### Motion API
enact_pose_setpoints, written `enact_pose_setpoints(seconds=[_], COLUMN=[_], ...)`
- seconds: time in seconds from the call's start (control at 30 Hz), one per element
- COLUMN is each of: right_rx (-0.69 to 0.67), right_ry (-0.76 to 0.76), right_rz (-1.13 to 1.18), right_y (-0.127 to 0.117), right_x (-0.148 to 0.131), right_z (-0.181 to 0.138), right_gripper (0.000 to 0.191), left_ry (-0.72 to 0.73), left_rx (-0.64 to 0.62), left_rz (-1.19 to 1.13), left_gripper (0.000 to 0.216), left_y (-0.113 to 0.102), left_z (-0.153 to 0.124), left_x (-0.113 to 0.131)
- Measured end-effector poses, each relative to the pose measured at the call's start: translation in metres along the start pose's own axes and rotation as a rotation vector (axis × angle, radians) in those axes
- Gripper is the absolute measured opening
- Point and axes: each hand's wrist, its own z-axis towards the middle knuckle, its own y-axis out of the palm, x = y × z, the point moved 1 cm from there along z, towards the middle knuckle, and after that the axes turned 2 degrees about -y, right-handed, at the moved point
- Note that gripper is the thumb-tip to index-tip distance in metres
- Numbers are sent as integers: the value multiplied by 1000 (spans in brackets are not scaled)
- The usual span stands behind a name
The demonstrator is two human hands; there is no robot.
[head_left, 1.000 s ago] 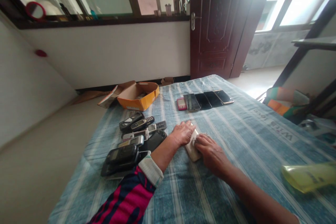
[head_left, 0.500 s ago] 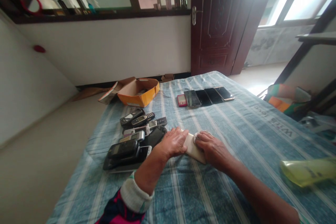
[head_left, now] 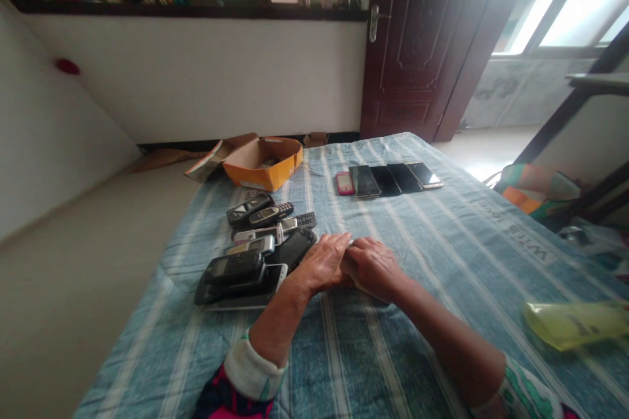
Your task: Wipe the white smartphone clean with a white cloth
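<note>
My left hand (head_left: 327, 262) grips the left end of a flat, light-coloured phone (head_left: 381, 300) on the bed, its fingers bent over the edge. Close against it, my right hand (head_left: 376, 268) is closed over the phone and presses a small white cloth (head_left: 350, 243) to it. Only a scrap of the cloth shows by the fingertips. Both hands cover most of the phone. Just left of my left hand lies a black phone (head_left: 293, 247), part of a pile of old mobile phones. A black flip-style handset (head_left: 234, 268) rests on top of the nearer ones.
Beyond the pile, an open orange cardboard box (head_left: 265, 173) has its lid folded back. A row of dark smartphones (head_left: 388, 180) lies at the far side, with a small pink phone (head_left: 344, 183) at its left end. A yellow translucent packet (head_left: 572, 325) lies at right.
My right hand has slid left across the phone until it meets my left hand, hiding the pale surface that showed between them. My left hand has barely moved. The view has shifted slightly.
</note>
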Motion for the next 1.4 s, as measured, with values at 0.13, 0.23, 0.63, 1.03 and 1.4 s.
enact_pose_setpoints(seconds=[0.13, 0.23, 0.63, 1.03, 1.4], right_rx=[25, 25, 55, 96, 84], right_ry=[-16, -8, 71, 1, 92], right_rz=[-14, -49, -191, -219, -244], right_y=[4, 1, 3, 10, 9], right_x=[1, 5, 6, -3, -9], right_z=[1, -15, -38, -18, -16], right_gripper=[15, 15, 17, 12, 10], left_ry=[1, -2, -8, -9, -20], left_rx=[7, 24, 13, 16, 1], left_rz=[-24, -18, -17, -17, -16], left_gripper=[78, 73, 67, 63, 60], left_y=[2, 1, 4, 2, 0], left_z=[0, -1, 0, 0, -1], left_x=[-2, -2, -5, -4, -4])
